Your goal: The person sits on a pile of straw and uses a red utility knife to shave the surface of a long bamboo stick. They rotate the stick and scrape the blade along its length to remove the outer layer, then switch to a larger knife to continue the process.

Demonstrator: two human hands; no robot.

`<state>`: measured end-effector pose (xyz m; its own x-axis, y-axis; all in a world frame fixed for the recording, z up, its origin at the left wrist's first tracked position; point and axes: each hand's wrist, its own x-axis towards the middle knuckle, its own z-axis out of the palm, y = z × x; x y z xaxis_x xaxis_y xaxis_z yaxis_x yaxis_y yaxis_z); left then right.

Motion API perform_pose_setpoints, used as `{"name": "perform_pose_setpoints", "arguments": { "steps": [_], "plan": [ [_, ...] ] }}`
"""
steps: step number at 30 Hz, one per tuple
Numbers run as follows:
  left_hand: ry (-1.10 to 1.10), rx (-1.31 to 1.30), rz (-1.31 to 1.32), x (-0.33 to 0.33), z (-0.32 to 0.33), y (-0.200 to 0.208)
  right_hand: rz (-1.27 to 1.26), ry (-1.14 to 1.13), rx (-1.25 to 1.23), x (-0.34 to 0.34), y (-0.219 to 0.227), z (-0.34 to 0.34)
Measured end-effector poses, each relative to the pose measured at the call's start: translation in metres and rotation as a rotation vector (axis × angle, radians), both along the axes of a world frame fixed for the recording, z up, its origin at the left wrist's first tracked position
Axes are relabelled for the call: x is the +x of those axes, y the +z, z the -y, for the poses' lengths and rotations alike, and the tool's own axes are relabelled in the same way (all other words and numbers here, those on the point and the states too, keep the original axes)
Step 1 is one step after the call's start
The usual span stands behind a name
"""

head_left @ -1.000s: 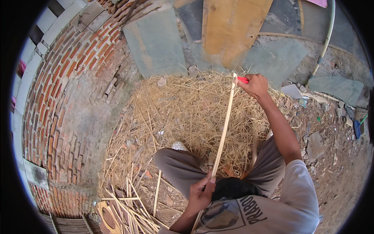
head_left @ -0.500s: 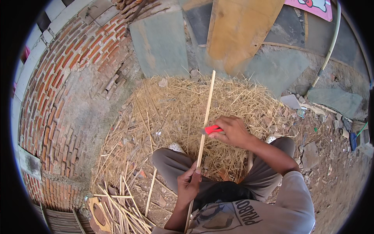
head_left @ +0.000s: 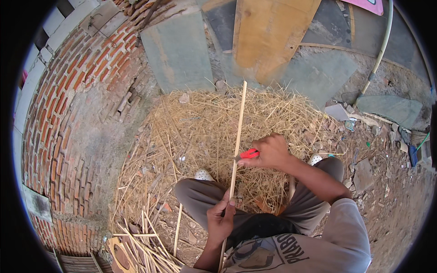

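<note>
A long, thin bamboo strip runs from beside my torso up over the shavings, tilted slightly right at its far end. My left hand is closed round its lower part, near my left knee. In my right hand is a knife with a red handle. The short blade lies against the strip around its middle, and the fingers wrap the handle. Pale shavings are heaped on the ground beneath the strip, between and beyond my crossed legs.
Several bamboo strips lie in a pile at the lower left. A worn brick wall rises on the left. Grey slabs and a tan board lean at the far side. Stones and rubble cover ground on the right.
The knife has slid slightly nearer to me along the strip, with my right hand. My left hand keeps its hold. The whole view has shifted a little.
</note>
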<state>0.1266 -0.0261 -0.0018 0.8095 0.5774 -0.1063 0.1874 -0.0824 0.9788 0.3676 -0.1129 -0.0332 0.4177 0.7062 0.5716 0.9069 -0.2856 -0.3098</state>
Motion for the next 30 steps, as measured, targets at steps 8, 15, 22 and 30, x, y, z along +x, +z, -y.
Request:
{"name": "perform_pose_setpoints", "arguments": {
  "steps": [8,15,22,30],
  "plan": [
    [-0.023,0.042,0.028,-0.003,0.000,-0.002,0.047,0.047,0.083,-0.012,-0.004,-0.001],
    [-0.060,0.082,0.010,-0.004,0.010,0.002,0.127,-0.007,0.131,0.022,-0.014,-0.002],
    [-0.093,0.112,0.034,-0.017,0.018,-0.006,0.069,-0.246,0.046,0.065,-0.021,0.004],
    [-0.160,0.119,-0.005,-0.034,0.024,-0.009,-0.071,-0.471,-0.058,0.119,-0.020,0.021]
  ]
}}
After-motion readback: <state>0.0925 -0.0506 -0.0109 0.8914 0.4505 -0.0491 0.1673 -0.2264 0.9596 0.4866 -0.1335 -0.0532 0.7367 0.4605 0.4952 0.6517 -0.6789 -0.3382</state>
